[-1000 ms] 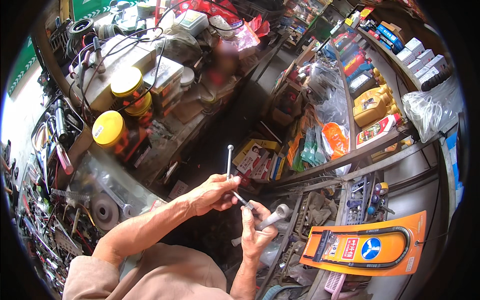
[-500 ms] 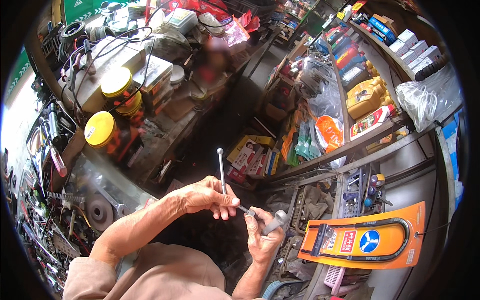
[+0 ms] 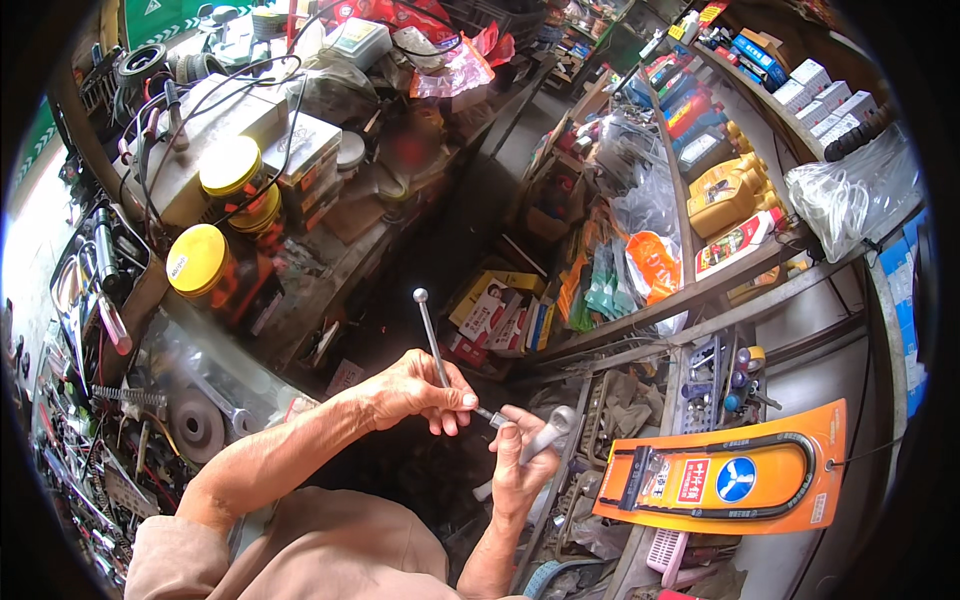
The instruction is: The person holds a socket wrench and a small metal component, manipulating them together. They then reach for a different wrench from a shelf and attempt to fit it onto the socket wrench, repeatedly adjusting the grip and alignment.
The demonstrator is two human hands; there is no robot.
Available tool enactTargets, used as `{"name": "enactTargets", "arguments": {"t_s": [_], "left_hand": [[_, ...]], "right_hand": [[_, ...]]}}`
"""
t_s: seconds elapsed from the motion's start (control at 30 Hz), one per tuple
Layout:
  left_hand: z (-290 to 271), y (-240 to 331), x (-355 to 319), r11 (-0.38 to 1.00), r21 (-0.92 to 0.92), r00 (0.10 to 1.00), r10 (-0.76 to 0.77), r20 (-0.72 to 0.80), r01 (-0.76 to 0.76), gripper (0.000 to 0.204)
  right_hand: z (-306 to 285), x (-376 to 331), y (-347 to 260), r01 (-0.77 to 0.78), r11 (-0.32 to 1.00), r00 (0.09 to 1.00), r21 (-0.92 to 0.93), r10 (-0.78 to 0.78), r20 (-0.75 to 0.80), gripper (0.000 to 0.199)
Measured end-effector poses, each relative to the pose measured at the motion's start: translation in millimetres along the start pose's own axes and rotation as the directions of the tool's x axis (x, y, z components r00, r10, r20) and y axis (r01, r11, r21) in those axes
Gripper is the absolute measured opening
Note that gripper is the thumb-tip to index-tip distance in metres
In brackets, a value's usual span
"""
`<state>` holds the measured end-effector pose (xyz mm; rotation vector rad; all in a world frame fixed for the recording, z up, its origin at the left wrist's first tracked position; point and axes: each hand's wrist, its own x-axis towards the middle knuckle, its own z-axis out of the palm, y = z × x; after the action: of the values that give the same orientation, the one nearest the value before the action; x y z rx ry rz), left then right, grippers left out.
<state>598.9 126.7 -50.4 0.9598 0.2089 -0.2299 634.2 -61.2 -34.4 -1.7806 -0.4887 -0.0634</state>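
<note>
My left hand point(image 3: 425, 393) is closed, pinching a thin metal rod point(image 3: 430, 335) between thumb and fingers. A small ball tops the rod's upper end, which tilts up and to the left. At its lower end a small grey metal piece point(image 3: 499, 420) meets the fingertips of my right hand point(image 3: 522, 478). That hand is closed around a grey metal tool with a thick rounded head point(image 3: 561, 419), perhaps a wrench. Its shank runs behind the palm, and a pale end shows below the hand. The fingers hide how rod and small piece join.
Left, a bench holds yellow-lidded tubs point(image 3: 199, 258), a grinding disc point(image 3: 198, 425), a wrench point(image 3: 240, 415) and heaped tools. Right, shelves carry yellow jugs point(image 3: 722, 195) and bags. An orange card with a black U-shaped lock point(image 3: 735, 480) hangs beside my right hand. A carton point(image 3: 492, 315) stands ahead, low down.
The rod's ball end has swung left and slightly down. My right hand has shifted a little left, its fingers changing position, and the lower end of its tool now shows.
</note>
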Motion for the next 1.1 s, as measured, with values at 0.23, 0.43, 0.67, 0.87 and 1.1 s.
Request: {"name": "enactTargets", "arguments": {"t_s": [0.23, 0.43, 0.67, 0.87, 1.1], "left_hand": [[-0.2, -0.8, 0.7, 1.000, 0.016, 1.000, 0.000, -0.011, 0.000, 0.024], [0.5, -1.5, 1.4, 1.000, -0.012, 1.000, -0.006, -0.030, 0.005, 0.023], [-7.4, -4.5, 7.0, 0.969, -0.246, 0.990, 0.000, -0.140, -0.034, 0.014], [-10.6, -2.7, 8.2, 0.908, -0.405, 0.988, 0.052, -0.148, -0.108, 0.010], [-13.4, -4.5, 8.8, 0.845, -0.524, 0.992, 0.122, -0.013, -0.111, 0.010]], "right_hand": [[2.9, -2.1, -3.5, -0.067, 0.996, 0.998, 0.065, 0.067, 0.007, 0.021], [2.2, 1.9, 7.2, -0.239, 0.959, 0.967, 0.153, 0.250, -0.055, 0.044], [-22.3, 20.8, 7.8, -0.138, 0.984, 0.941, 0.116, 0.167, -0.293, 0.072], [-56.7, 17.6, 28.9, -0.404, 0.898, 0.871, 0.172, 0.435, -0.228, 0.071], [-82.4, 24.4, 46.9, -0.128, 0.210, 0.940, 0.969, 0.338, 0.051, 0.039]]}}
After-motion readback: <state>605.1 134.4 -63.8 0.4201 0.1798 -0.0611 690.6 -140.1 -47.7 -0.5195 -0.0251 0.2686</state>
